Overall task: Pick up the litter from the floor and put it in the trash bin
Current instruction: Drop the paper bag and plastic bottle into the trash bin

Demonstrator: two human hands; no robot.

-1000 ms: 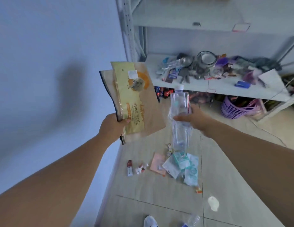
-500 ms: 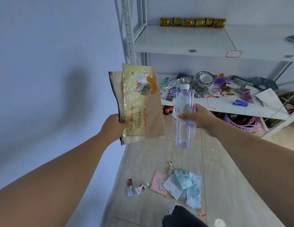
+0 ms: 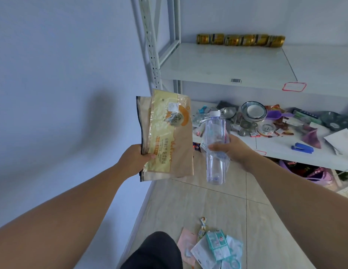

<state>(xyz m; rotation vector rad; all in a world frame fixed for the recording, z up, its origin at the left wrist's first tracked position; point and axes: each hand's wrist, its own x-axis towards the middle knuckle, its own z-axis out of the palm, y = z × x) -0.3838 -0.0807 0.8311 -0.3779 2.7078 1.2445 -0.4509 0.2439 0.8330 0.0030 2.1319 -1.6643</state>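
Head view: my left hand point(image 3: 134, 160) is gripping wrappers point(image 3: 167, 136), my right hand point(image 3: 235, 150) an upright bottle point(image 3: 216, 148). Below, litter point(image 3: 214, 247) is lying nearer my right

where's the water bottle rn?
Head view, centre: the clear bottle is upright in the right hand, just right of the snack packets held by the left hand.

1. Snack bags point(image 3: 169, 136) — cream-yellow over tan, with an orange ring and orange lettering; the rear one has a dark edge.
2. Bottle point(image 3: 216, 152) — clear with a faint lilac tint, white cap point(image 3: 215, 113).
3. Litter pile point(image 3: 217, 247): teal-and-white packets, one pale pink.
4. Cans point(image 3: 240, 39): gold with dark bands.
5. Stapler point(image 3: 302, 148) blue; basket point(image 3: 322, 175) purple.
6. Floor point(image 3: 208, 202) beige tiles; wall point(image 3: 62, 74) pale blue.
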